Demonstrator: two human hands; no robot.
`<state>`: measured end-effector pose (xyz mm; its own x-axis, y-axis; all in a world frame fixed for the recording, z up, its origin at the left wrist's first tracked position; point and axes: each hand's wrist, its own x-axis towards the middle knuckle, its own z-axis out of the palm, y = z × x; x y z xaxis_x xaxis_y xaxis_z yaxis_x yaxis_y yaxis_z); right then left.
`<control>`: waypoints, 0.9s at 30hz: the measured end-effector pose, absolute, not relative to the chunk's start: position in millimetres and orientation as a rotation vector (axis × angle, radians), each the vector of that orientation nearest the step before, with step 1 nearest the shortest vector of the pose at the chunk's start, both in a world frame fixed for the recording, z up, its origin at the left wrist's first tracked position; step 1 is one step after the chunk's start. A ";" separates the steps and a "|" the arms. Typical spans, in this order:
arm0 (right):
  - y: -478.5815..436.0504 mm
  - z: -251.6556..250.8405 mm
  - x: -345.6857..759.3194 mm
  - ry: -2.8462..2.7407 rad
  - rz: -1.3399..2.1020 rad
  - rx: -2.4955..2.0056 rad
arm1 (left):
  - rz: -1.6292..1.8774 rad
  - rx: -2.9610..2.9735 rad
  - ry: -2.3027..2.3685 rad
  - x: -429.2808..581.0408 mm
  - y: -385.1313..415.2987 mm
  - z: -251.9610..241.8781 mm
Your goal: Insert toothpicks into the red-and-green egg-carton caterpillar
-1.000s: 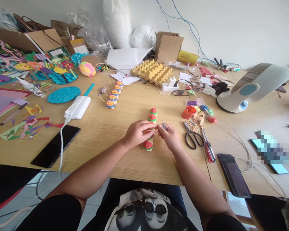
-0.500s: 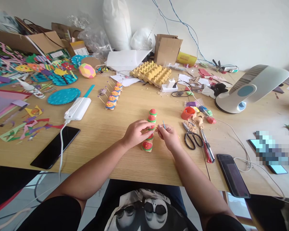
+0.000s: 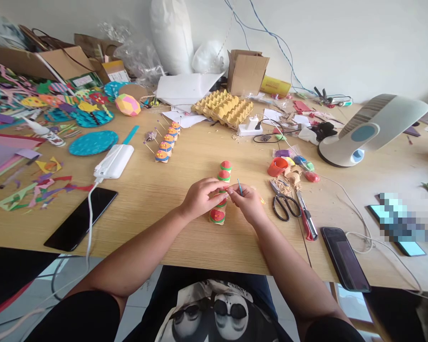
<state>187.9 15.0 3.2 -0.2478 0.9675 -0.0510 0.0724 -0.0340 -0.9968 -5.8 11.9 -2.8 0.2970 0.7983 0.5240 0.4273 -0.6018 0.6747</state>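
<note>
A caterpillar made from an egg-carton strip [image 3: 218,217], its bumps covered in red and green, lies upright in front of me. My left hand [image 3: 203,198] is over its middle, thumb and fingers closed together; a bit of red shows at the fingertips, but what they grip is hidden. Pinched in my right hand [image 3: 248,202] is a thin blue stick [image 3: 240,186], its upper end pointing up. The fingertips of both hands meet above the strip. Farther back on the left stands a second egg-carton caterpillar [image 3: 163,156] in orange and blue, with pin-like sticks along it.
To the right lie black-handled scissors [image 3: 286,207], a utility knife [image 3: 308,221], a red tub [image 3: 278,166], clay lumps [image 3: 312,176] and a phone [image 3: 344,259]. A white fan [image 3: 364,135] stands beyond. On the left are a power bank [image 3: 116,161] and another phone [image 3: 81,218].
My right hand has shifted slightly left, bringing its fingertips against those of my left hand. The blue stick has moved left with it. My left hand stays in place.
</note>
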 end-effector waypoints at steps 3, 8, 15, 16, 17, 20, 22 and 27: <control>15.0 2.6 187.9 -1.403 1.415 -1.148 | 1.237 2.169 1.080 -5.8 12.0 -3.4; 15.0 4.5 188.5 -1.422 1.422 -1.114 | 1.256 2.186 1.053 -4.7 12.2 -4.1; 16.0 2.8 187.6 -1.382 1.546 -1.076 | 1.290 2.197 1.077 -4.6 12.1 -2.4; 16.0 3.1 187.5 -1.389 1.534 -1.083 | 1.300 2.199 1.079 -4.5 11.9 -1.6; 15.8 3.8 187.4 -1.399 1.518 -1.088 | 1.310 2.200 1.077 -4.3 11.7 -0.9; 14.9 7.3 187.6 -1.425 1.478 -1.085 | 1.342 2.209 1.081 -4.3 11.3 0.7; 14.4 9.7 187.8 -1.413 1.494 -1.066 | 1.360 2.220 1.099 -4.7 11.4 0.8; 13.9 12.2 187.8 -1.359 1.547 -1.072 | 1.387 2.242 1.115 -5.7 12.4 -1.2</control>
<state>187.8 13.9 12.2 -0.3234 0.9420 -0.0894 -0.0329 -0.1056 -0.9939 -5.7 12.4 -1.2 0.2421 0.7317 0.6372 0.4648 -0.6639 0.5858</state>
